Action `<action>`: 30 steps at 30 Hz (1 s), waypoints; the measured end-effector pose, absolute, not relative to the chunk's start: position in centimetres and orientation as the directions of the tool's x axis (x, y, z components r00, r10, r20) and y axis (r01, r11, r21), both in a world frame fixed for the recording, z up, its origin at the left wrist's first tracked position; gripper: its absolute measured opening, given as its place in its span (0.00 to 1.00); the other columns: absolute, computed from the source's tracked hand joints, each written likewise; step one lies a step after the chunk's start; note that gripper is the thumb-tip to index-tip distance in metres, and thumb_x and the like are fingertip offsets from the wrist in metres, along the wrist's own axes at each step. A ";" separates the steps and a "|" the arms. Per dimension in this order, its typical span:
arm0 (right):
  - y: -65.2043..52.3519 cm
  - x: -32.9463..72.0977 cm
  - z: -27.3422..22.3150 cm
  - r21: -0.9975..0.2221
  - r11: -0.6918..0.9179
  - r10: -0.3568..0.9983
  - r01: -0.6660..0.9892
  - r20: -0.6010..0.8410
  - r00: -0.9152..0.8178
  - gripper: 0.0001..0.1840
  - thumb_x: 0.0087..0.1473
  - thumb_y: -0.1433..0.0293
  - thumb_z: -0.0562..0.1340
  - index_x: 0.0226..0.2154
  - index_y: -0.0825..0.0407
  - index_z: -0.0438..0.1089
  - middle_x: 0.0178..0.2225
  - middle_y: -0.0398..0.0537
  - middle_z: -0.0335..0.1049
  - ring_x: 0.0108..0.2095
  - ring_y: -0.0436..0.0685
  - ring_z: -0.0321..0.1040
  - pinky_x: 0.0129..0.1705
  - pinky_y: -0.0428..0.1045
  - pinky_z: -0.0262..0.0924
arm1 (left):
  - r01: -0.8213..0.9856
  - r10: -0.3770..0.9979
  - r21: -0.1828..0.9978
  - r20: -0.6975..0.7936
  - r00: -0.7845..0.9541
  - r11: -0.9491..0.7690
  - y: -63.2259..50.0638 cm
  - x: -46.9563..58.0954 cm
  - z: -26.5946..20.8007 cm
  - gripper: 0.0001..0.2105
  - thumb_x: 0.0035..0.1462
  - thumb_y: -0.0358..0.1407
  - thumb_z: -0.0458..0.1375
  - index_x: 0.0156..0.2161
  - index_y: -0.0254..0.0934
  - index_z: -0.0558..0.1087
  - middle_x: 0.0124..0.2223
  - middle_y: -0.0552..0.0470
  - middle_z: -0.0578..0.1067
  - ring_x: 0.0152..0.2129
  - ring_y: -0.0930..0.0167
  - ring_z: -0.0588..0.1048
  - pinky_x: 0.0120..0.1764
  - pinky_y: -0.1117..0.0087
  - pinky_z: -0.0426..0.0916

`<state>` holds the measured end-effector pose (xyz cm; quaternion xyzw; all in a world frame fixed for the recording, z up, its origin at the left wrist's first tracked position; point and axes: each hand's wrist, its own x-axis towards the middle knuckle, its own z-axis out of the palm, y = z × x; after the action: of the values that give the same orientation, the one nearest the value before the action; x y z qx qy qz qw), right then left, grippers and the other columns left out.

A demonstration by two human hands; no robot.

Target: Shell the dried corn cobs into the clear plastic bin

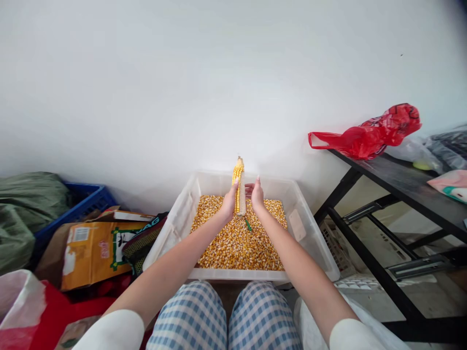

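My left hand (229, 202) has its grip round the corn cob (239, 192) (my right hand (257, 197) is released, just beside it), so I'd thumb kernels (238, 175) loose low over the bin (239, 275)

corn cob (239, 193) — partly hidden by left hand (228, 202); green sack (32, 199), black table (390, 171) — cut off at the sides

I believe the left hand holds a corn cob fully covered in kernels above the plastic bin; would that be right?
Not fully covered: the head view shows a bare strip on the corn cob, facing the right hand. The left hand does hold it above the plastic bin.
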<state>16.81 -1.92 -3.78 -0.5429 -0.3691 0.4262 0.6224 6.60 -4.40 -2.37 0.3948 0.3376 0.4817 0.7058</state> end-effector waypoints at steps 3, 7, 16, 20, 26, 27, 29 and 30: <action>-1.6 18.3 -2.9 -0.974 0.083 0.932 -0.211 0.001 0.363 0.32 0.47 0.43 0.46 0.24 0.53 0.67 0.21 0.46 0.67 0.23 0.52 0.66 0.24 0.46 0.59 | -0.384 0.915 0.881 -0.120 0.384 0.276 -4.6 6.6 -2.2 0.26 0.47 0.55 0.52 0.40 0.31 0.69 0.25 0.50 0.72 0.19 0.72 0.71 0.23 0.71 0.67; -2.2 19.2 -1.3 -0.939 0.136 0.968 -0.315 0.059 0.242 0.27 0.47 0.46 0.50 0.33 0.51 0.67 0.27 0.46 0.69 0.27 0.52 0.67 0.26 0.46 0.60 | -0.326 0.899 0.905 -0.117 0.422 0.271 -5.3 7.0 -2.5 0.23 0.44 0.51 0.58 0.37 0.32 0.67 0.26 0.51 0.70 0.20 0.72 0.70 0.22 0.70 0.67; -3.4 18.2 -0.2 -0.952 0.223 0.973 -0.209 0.204 0.113 0.19 0.43 0.53 0.59 0.28 0.52 0.66 0.24 0.41 0.64 0.22 0.48 0.60 0.23 0.43 0.55 | -0.232 0.865 0.948 -0.077 0.495 0.218 -5.2 6.9 -4.4 0.14 0.43 0.37 0.58 0.37 0.34 0.65 0.23 0.54 0.68 0.18 0.73 0.68 0.22 0.71 0.66; -3.1 18.1 -0.6 -0.951 0.263 0.961 -0.161 0.245 0.125 0.20 0.44 0.52 0.57 0.28 0.52 0.66 0.23 0.41 0.64 0.23 0.49 0.60 0.25 0.44 0.56 | -0.234 0.855 0.942 -0.092 0.510 0.240 -4.8 6.5 -4.9 0.12 0.42 0.36 0.56 0.35 0.34 0.64 0.21 0.54 0.67 0.16 0.73 0.66 0.21 0.68 0.66; -2.5 17.6 -1.4 -0.945 0.311 0.915 0.103 0.327 0.237 0.22 0.50 0.51 0.50 0.29 0.52 0.65 0.26 0.44 0.67 0.28 0.52 0.63 0.30 0.46 0.56 | -0.232 0.847 0.934 -0.116 0.520 0.271 -4.5 6.5 -5.2 0.11 0.41 0.35 0.55 0.33 0.33 0.65 0.21 0.53 0.68 0.16 0.72 0.67 0.21 0.68 0.66; -2.5 17.4 -1.6 -0.936 0.303 0.901 0.178 0.342 0.268 0.22 0.51 0.51 0.48 0.29 0.51 0.65 0.26 0.45 0.67 0.28 0.52 0.63 0.31 0.46 0.56 | -0.221 0.847 0.937 -0.123 0.518 0.271 -4.5 6.5 -5.3 0.10 0.41 0.35 0.55 0.32 0.33 0.65 0.20 0.53 0.67 0.15 0.72 0.66 0.21 0.68 0.65; -2.6 17.2 -2.0 -0.915 0.269 0.870 0.300 0.365 0.332 0.23 0.53 0.52 0.46 0.29 0.51 0.65 0.26 0.46 0.68 0.30 0.53 0.64 0.33 0.47 0.56 | -0.204 0.849 0.942 -0.128 0.513 0.266 -4.5 6.6 -5.6 0.10 0.41 0.35 0.55 0.31 0.33 0.65 0.20 0.53 0.67 0.14 0.73 0.66 0.20 0.70 0.64; -2.6 17.1 -2.2 -0.909 0.249 0.855 0.334 0.368 0.364 0.22 0.53 0.53 0.45 0.28 0.50 0.65 0.26 0.46 0.68 0.30 0.54 0.64 0.34 0.47 0.55 | -0.200 0.850 0.944 -0.128 0.511 0.262 -4.5 6.6 -5.7 0.10 0.41 0.35 0.56 0.31 0.33 0.66 0.20 0.53 0.67 0.14 0.73 0.66 0.20 0.70 0.64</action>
<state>17.05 -2.59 -2.17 -0.5722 -0.5196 0.2190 0.5955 6.60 -4.52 -5.65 0.4861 0.3342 0.3642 0.7207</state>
